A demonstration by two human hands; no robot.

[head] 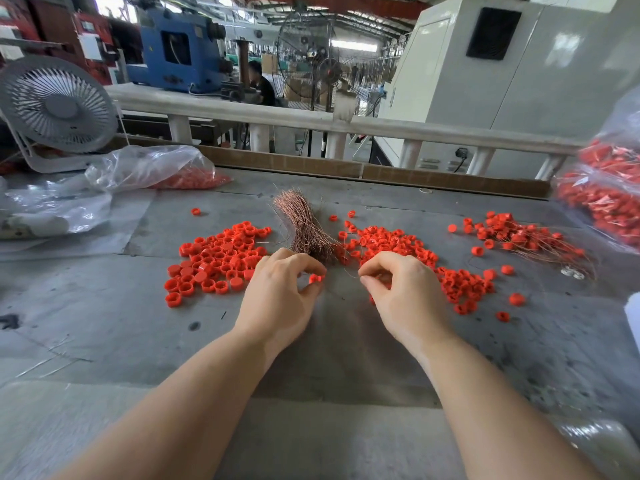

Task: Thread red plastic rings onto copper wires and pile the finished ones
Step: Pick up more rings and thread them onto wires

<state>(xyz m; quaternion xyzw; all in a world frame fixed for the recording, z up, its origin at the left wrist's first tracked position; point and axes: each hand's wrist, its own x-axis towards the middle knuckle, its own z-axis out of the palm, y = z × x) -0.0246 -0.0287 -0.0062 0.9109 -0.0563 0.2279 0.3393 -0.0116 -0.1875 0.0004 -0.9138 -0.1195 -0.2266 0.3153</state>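
My left hand (280,292) pinches one red plastic ring (316,278) between thumb and fingers, just above the grey table. My right hand (401,289) pinches a thin copper wire (350,274) whose end points toward the ring. A bundle of copper wires (304,226) lies just beyond both hands. Loose red rings lie in a pile at the left (218,258) and another at the right (408,251). Finished rings on wires are heaped at the far right (523,237).
A clear bag with red parts (156,171) lies at the back left by a white desk fan (57,105). Bags of finished pieces (606,192) sit at the right edge. A white rail (311,119) runs behind the table (104,306).
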